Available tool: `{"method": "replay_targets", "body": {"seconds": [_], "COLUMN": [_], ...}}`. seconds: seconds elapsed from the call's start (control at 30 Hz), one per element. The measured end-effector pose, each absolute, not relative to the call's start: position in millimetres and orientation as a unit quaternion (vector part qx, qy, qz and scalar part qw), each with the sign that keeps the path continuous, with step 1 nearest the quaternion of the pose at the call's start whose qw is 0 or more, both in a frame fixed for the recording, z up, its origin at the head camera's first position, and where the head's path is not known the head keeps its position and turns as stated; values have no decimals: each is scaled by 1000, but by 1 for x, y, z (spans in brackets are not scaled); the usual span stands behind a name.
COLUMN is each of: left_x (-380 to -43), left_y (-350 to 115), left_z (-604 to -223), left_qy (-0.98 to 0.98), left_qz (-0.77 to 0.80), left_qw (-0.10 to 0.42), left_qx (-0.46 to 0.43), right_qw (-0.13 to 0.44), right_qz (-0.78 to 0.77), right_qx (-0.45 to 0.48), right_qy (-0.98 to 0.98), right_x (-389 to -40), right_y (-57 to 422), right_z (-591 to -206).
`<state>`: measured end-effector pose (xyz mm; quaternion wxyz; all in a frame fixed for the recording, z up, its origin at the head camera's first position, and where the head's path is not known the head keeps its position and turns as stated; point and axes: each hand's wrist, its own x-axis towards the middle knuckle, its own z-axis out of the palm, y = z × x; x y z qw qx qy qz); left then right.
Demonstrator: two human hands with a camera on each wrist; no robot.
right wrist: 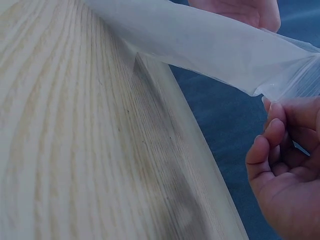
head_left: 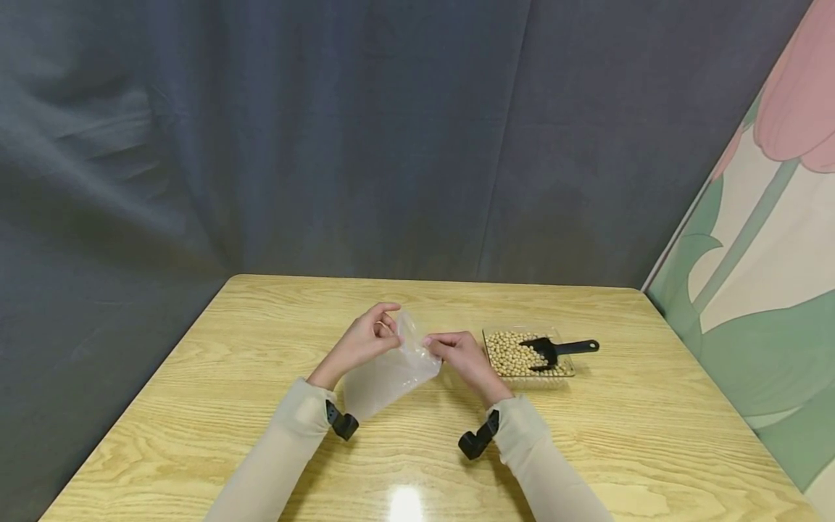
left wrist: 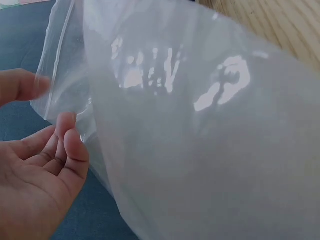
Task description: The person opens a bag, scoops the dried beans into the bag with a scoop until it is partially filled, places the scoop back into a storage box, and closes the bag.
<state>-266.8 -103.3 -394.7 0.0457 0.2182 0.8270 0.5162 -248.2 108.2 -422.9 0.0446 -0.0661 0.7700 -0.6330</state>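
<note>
A translucent plastic zip bag (head_left: 385,384) hangs between both hands, its lower part close to the table. My right hand (head_left: 459,355) pinches its top edge at one corner between thumb and fingertips. In the right wrist view, the other fingers of the right hand (right wrist: 295,165) curl below the bag's zip strip. At the bag's other top side is my left hand (head_left: 365,337), thumb and index finger apart. The left wrist view has the left hand (left wrist: 40,185) with loosely bent fingers beside the bag (left wrist: 200,140); one blurred fingertip is at the zip strip.
Right of the hands stands a clear container (head_left: 522,382) of pale round beans (head_left: 509,353). A black scoop (head_left: 546,351) lies in the beans, its handle over the right rim. The wooden table (head_left: 215,406) meets a dark curtain (head_left: 365,145) behind.
</note>
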Motion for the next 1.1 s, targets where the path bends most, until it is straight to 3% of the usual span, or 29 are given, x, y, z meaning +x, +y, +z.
{"method": "replay_targets", "body": {"seconds": [0.23, 0.63, 0.93, 1.1], "left_x": [-268, -267, -268, -268], "left_y": [-102, -96, -101, -102], "left_z": [-392, -389, -387, -387], "left_qy": [838, 871, 819, 825], "left_qz": [492, 444, 493, 479], "left_qw": [44, -30, 50, 56], "left_qx": [232, 205, 289, 293], "right_qw": [55, 58, 68, 82], "right_qz": [-633, -634, -626, -633], "right_qx": [-75, -90, -99, -94], "right_qy": [768, 766, 770, 764], "right_x": [-247, -246, -247, -246], "right_y": [108, 106, 107, 107], "right_z": [-421, -419, -420, -419]}}
